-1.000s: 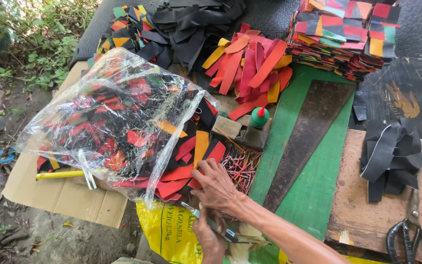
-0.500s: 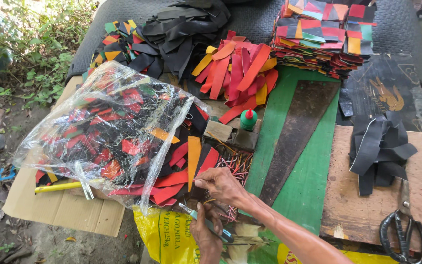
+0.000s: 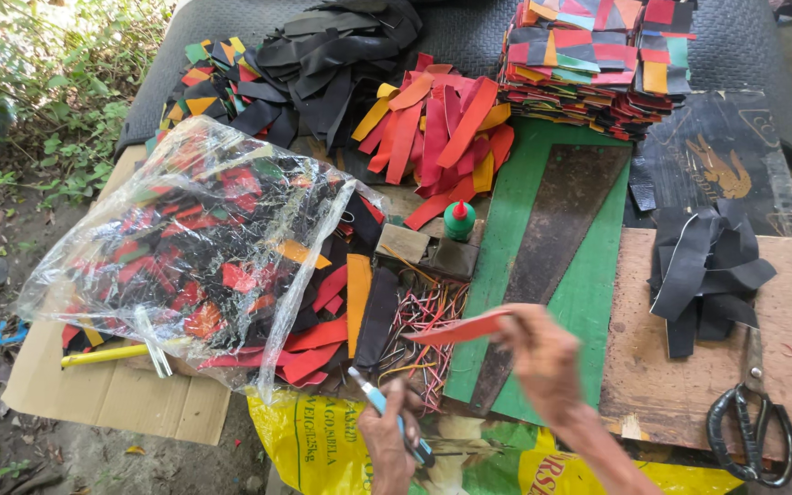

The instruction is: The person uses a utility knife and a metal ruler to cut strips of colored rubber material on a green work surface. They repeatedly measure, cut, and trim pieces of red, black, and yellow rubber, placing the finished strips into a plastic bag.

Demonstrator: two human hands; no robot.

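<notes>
My right hand pinches one end of a red leaf-shaped strip and holds it flat above a tangle of thin coloured wires. Low at the frame's bottom, my left hand grips a slim blue-handled cutter with its tip pointing up and left. Beside the wires lie loose red, orange and black strips, partly under a clear plastic bag stuffed with more pieces.
A green board carries a dark triangular template. A small green bottle with a red cap stands near two blocks. Stacks of coloured patches, black strips, black scissors and a yellow sack surround the work area.
My right hand has lifted off the pile of strips and moved right, now carrying a red strip. The left hand dropped lower with the blue cutter. The camera view shifted slightly.
</notes>
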